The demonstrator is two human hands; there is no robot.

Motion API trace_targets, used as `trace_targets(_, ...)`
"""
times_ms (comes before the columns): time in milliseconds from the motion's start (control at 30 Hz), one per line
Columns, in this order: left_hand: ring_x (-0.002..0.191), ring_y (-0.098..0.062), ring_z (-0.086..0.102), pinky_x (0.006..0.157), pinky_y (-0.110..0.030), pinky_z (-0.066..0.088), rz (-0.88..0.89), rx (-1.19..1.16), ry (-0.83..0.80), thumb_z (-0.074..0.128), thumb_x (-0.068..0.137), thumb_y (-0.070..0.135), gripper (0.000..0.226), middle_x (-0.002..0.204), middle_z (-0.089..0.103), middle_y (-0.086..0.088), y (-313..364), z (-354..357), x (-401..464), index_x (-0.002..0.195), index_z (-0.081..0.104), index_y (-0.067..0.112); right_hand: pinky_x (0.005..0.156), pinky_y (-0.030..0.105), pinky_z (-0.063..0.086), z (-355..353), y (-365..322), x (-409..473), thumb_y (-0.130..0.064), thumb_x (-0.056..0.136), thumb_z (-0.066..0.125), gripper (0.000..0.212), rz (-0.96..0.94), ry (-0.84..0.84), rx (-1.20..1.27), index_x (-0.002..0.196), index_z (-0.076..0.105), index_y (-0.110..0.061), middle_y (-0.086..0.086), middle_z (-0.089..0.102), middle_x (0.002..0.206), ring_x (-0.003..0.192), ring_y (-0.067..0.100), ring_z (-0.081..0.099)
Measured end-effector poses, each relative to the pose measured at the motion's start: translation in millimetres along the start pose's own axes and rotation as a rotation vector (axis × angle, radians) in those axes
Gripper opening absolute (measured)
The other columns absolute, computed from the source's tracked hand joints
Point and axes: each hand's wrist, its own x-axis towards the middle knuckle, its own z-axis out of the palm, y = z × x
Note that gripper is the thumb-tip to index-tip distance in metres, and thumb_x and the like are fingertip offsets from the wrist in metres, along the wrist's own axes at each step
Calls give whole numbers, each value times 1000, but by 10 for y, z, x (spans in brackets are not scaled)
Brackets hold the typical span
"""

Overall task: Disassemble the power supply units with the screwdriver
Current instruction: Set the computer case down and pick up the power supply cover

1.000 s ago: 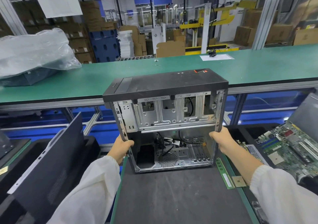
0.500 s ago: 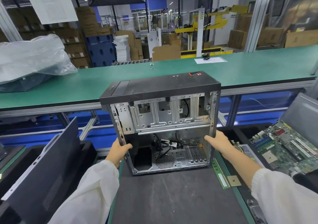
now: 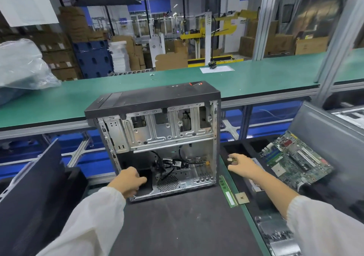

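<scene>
A: Task thing?
B: Open black-and-silver metal computer tower case (image 3: 157, 129), upright at centre on dark grey work mat (image 3: 177, 226). Side panel off, black cables (image 3: 167, 164) loose inside.

A: Left hand?
B: Left hand (image 3: 130, 181) at 7 o'clock of case, at lower front corner of opening. Fingers loosely curled, holding nothing.

A: Right?
B: Right hand (image 3: 243, 166) at 3 o'clock, just beside case, apart from it. Relaxed, fingers spread. Small white thing by the fingertips, held or not: cannot tell.

A: Rest?
B: Green memory stick (image 3: 228, 192) and small square tan chip (image 3: 241, 198) at 4 o'clock. Green motherboard (image 3: 295, 161) further at 3. Long green-topped bench (image 3: 78, 98) at 12. Clear plastic bag (image 3: 21, 65) at 10.
</scene>
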Motion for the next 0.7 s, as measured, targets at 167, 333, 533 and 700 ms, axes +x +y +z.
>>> trace_targets(167, 69, -14, 68, 62, -25, 52, 289, -148, -142, 56, 92, 27, 20, 83, 72, -8, 906, 786, -52, 89, 69, 11, 88, 32, 47, -123, 426, -29, -21, 90, 55, 48, 134, 15, -188, 135, 45, -6, 15, 55, 130, 108, 27, 57)
trace_targets(333, 79, -19, 70, 69, -28, 54, 381, -379, -302, 51, 96, 19, 19, 99, 70, -9, 1640, 1548, -20, 107, 64, 11, 91, 35, 44, -99, 783, 80, -30, 90, 58, 54, 245, 76, -233, 131, 38, -2, 19, 51, 127, 116, 32, 50)
trace_targets(533, 88, -18, 67, 69, -23, 51, 311, -653, -404, 37, 104, 21, 25, 112, 65, -7, 2099, 1987, 102, 123, 53, 18, 105, 43, 35, 144, 1148, 270, -52, 76, 71, 101, 418, 102, -205, 142, 15, 0, 19, 30, 142, 133, 36, 33)
trace_targets(700, 84, -15, 72, 71, -26, 55, 184, -806, -387, 36, 104, 21, 24, 105, 70, -4, 2057, 2072, 175, 116, 56, 19, 103, 42, 39, 271, 1230, 440, -61, 68, 74, 110, 467, 188, -273, 142, 20, 0, 17, 38, 140, 130, 33, 40)
